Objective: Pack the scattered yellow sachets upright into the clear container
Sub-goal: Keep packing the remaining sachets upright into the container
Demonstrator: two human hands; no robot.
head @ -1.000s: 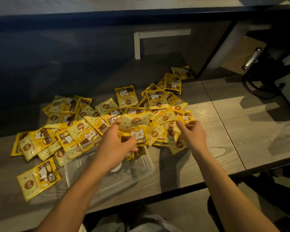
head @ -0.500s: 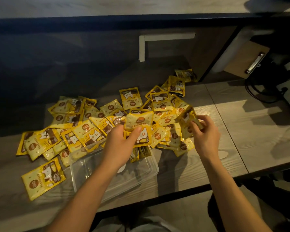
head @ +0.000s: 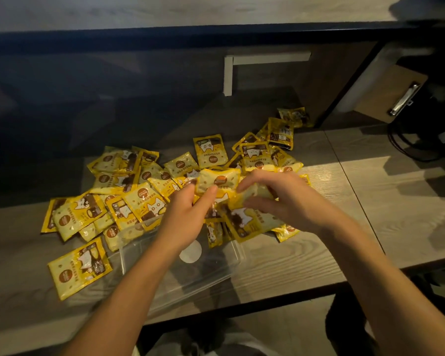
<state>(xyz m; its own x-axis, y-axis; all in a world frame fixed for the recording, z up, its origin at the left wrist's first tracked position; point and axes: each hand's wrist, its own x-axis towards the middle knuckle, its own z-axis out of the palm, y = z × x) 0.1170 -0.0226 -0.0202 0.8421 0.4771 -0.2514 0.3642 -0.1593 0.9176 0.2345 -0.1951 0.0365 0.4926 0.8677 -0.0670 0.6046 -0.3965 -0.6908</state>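
Left hand [head: 188, 217] holds a small stack of flat yellow foil sachets printed with a white cat [head: 217, 182], thumb across the front face and fingers behind, above the far end of the clear rectangular plastic container [head: 216, 268]. Right hand [head: 280, 201] pinches a further yellow sachet [head: 249, 219] between thumb and fingers and brings it against that stack. The container sits on the grey wood-grain counter [head: 370, 201] near its front edge. A few sachets [head: 215, 233] stand on edge at the container's far right end; most of its floor is bare, showing a white round sticker [head: 190, 254].

The scattered yellow sachets [head: 129, 191] lie flat and overlapping in a broad heap beyond and to the left of the container, with one separate sachet [head: 80, 268] on the counter just left of it.

Assessment of handling: the sachets appear light, thin and pliable, with a glossy film likely to slide against its neighbours. A loosely held stack may fan out or slip. Best hold is judged to be a pinch across both flat faces near the sealed upper edge, keeping the stack squared. Standing sachets will probably topple until enough are packed to support one another.

Task judged at an early stage.
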